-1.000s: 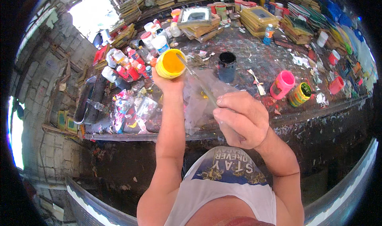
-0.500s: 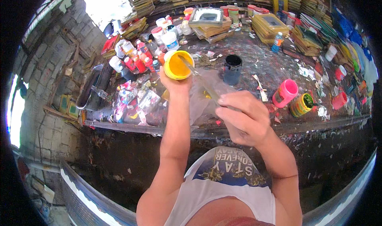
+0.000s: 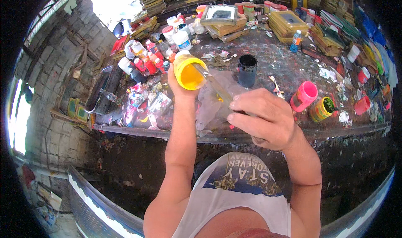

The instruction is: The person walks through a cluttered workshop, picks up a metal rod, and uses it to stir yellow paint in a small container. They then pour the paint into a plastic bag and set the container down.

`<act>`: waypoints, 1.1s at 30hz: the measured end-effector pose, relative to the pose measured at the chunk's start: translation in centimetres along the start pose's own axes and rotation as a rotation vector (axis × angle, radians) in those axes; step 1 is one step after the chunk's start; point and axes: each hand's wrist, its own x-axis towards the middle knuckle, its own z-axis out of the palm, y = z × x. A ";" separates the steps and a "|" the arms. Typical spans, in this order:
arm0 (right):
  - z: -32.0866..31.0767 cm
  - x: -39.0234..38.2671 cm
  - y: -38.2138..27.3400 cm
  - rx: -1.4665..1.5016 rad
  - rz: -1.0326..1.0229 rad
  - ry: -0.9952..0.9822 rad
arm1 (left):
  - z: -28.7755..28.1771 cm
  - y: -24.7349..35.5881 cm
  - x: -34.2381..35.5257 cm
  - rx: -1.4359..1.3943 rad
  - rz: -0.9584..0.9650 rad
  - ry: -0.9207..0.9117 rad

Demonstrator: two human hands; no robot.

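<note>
The person's left hand [image 3: 180, 90] is wrapped around a yellow container [image 3: 188, 74], tilting its mouth toward 5 o'clock above the worktable [image 3: 268, 47]; yellow paint [image 3: 190, 79] shows inside. The right hand [image 3: 268, 120] pinches a flat stick [image 3: 219, 88] between thumb and fingers; the stick points toward 11 o'clock, its far end at the container's mouth. From the container, a white tub [image 3: 182, 41] stands at 12 o'clock, a black-smeared jar [image 3: 247, 74] at 3 o'clock, and crumpled wrappers [image 3: 138, 97] lie at 8 o'clock. At 4 o'clock from the jar is a pink tub [image 3: 304, 96].
</note>
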 end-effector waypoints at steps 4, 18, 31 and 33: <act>2.0 -1.3 1.6 -0.035 0.059 0.042 | 3.7 -0.3 -0.1 0.116 -0.038 0.080; 3.7 -7.8 0.7 -0.004 0.303 0.232 | 0.9 -1.0 2.0 0.109 -0.045 0.021; 1.3 -10.6 2.5 -0.390 0.491 -0.311 | 2.0 -3.0 2.4 0.363 -0.001 0.168; 1.6 -10.9 2.1 -0.436 0.536 -0.357 | 0.5 -2.9 3.2 0.373 0.021 0.182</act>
